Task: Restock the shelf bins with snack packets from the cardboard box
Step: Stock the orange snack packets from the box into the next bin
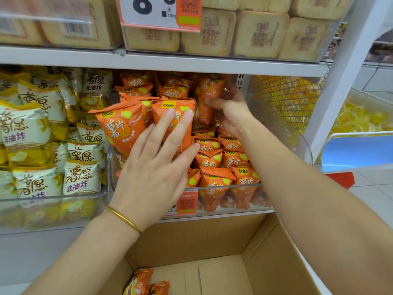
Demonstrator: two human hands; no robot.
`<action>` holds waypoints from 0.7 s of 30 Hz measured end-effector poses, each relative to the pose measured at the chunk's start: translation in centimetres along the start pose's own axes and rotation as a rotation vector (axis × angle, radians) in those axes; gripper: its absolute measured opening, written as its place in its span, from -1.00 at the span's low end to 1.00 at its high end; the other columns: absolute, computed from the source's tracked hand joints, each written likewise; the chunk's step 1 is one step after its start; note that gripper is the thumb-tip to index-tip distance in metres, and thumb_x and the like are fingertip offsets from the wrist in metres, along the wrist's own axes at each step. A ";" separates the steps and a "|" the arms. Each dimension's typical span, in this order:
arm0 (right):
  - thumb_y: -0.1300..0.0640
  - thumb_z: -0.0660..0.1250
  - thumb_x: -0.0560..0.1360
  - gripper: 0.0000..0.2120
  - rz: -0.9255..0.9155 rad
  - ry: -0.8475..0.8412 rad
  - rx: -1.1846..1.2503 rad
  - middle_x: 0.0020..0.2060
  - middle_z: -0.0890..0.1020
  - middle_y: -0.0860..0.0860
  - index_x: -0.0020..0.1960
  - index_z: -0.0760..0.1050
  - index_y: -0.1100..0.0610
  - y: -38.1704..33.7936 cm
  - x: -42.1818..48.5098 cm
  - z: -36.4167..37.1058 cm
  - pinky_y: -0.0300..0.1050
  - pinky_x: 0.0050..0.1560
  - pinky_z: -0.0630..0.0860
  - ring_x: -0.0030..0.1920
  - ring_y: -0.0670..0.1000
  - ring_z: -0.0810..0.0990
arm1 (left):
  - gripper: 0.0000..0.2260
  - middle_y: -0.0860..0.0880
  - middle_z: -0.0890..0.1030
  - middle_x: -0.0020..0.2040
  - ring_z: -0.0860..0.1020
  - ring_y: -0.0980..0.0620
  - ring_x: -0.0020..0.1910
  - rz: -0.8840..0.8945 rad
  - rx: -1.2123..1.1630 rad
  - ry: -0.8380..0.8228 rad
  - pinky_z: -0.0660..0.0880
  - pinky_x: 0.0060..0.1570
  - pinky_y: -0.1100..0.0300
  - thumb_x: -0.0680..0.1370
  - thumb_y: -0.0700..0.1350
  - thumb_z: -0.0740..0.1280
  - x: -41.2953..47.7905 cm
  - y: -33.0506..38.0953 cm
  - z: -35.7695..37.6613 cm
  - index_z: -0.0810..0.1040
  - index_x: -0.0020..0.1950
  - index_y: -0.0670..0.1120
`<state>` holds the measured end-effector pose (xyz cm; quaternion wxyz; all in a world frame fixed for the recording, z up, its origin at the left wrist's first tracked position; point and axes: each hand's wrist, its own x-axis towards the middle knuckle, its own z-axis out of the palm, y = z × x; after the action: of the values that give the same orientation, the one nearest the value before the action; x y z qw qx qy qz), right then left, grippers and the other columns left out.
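Two hands (155,167) touch orange packets (119,128).

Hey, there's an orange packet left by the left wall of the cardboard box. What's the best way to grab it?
Come straight down through the open top of the cardboard box. The orange packet lies on the floor by the left wall, with its flat crimped end on the far side. Pinching that end from above probably works best.
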<state>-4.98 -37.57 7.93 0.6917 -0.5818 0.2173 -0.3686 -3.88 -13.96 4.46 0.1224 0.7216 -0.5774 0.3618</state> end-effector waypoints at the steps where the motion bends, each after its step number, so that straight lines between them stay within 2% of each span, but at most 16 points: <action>1: 0.47 0.44 0.32 -0.34 -0.006 0.002 -0.031 0.22 0.56 0.18 0.36 0.34 0.23 0.1 0.0 0.1 0.10 0.13 0.56 0.18 0.15 0.56 | -0.67 -0.18 0.16 0.52 0.12 -0.23 0.50 0.000 0.000 -0.001 0.17 0.37 -0.14 0.50 -0.09 0.23 0.0 0.0 0.0 0.56 0.24 -0.05; 6: 0.23 0.44 0.44 -0.42 0.046 -0.080 -0.363 0.23 0.57 0.06 0.41 0.35 0.14 0.0 0.0 -0.1 0.11 0.22 0.52 0.18 0.07 0.57 | -0.67 -0.19 0.16 0.52 0.12 -0.23 0.50 -0.003 -0.002 -0.010 0.17 0.38 -0.13 0.49 -0.09 0.24 0.0 0.0 -0.1 0.56 0.24 -0.05; 9: 0.14 0.51 0.38 -0.40 -0.011 -0.113 -0.556 0.20 0.59 0.06 0.36 0.39 0.14 0.1 -0.6 0.1 0.06 0.23 0.50 0.16 0.05 0.57 | -0.67 -0.19 0.16 0.53 0.11 -0.23 0.50 -0.003 -0.004 -0.016 0.17 0.38 -0.13 0.50 -0.10 0.24 0.1 0.0 -0.1 0.56 0.24 -0.05; 15: 0.20 0.52 0.37 -0.36 -0.129 -0.097 -0.829 0.27 0.52 0.11 0.37 0.33 0.17 -1.1 -0.7 0.8 -0.06 0.24 0.44 0.28 0.11 0.47 | -0.68 -0.18 0.15 0.53 0.10 -0.21 0.51 -0.006 -0.019 -0.010 0.15 0.40 -0.13 0.50 -0.10 0.23 0.0 0.0 -0.1 0.56 0.24 -0.05; 21: 0.16 0.43 0.46 -0.49 -0.072 -0.153 -0.996 0.24 0.52 0.13 0.35 0.35 0.18 -0.7 -0.7 1.7 0.01 0.26 0.45 0.25 0.14 0.49 | -0.67 -0.18 0.15 0.53 0.10 -0.21 0.51 -0.007 -0.019 -0.009 0.16 0.40 -0.13 0.50 -0.11 0.23 0.1 0.1 -0.1 0.56 0.25 -0.05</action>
<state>-4.37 -36.04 8.90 0.3312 -0.8736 0.2953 -0.2000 -3.97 -13.97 4.57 0.1277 0.7240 -0.5789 0.3528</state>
